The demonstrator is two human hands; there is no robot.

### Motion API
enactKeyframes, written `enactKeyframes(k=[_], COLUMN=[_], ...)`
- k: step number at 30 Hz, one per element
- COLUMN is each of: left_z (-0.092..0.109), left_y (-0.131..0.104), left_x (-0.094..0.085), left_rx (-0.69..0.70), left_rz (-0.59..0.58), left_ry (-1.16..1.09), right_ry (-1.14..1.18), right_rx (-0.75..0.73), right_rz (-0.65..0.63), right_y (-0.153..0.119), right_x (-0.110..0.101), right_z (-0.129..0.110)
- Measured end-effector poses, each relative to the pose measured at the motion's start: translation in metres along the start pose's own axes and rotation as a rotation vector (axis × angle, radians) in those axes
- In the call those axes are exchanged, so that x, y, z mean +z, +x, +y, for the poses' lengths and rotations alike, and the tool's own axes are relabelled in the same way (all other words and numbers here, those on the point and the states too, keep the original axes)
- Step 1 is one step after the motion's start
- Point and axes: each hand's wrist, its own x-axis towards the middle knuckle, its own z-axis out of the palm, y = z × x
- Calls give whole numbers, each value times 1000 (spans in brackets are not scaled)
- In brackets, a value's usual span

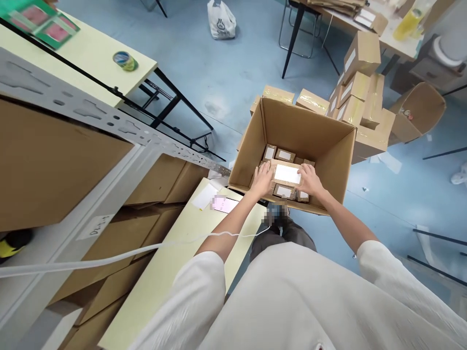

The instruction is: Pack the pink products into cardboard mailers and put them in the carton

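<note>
A small cardboard box (288, 173) with a white label on top is held level between my two hands, over the inside of a large open carton (306, 119). My left hand (263, 178) grips its left end and my right hand (309, 180) its right end, fingers bent over the edges. Below it, several small labelled boxes (285, 155) lie on the carton's floor, partly hidden by my hands and the held box. The carton's near rim is close to my body.
Sealed cartons (355, 92) are stacked behind and right of the large carton. A narrow table (175, 272) with a phone (225, 204) stands at my left, beside a metal shelf (134, 127) of boxes. A white cable (146, 249) crosses at left. A plastic bag (222, 22) lies on the floor.
</note>
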Motion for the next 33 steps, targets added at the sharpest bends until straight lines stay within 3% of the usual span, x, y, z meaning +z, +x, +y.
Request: enactKeyframes(k=[3,7,15,19,28,30,33], left_z=[-19,-40,-48,-58,-89,-100,-132], left_y=[4,15,37,46,52,72,126], left_x=[13,37,78,83,97,104,118], left_rx=[-136,-210,-198,-192,-284,-257,-165], left_rz=[-12,-66,-177,-180,4,17,-63], left_ry=[-6,9,-9,16,4,-7,-1], right_ry=[22,57,96,100,71,61,74], right_rx=[71,160,190,198,255,244,218], right_rz=[-10,-36,-72,-116,-239,-253,-242], right_y=[16,43,105,139,209,220,231], right_x=[20,54,126,175,316,339,361], right_z=[24,55,91,95,82,79,75])
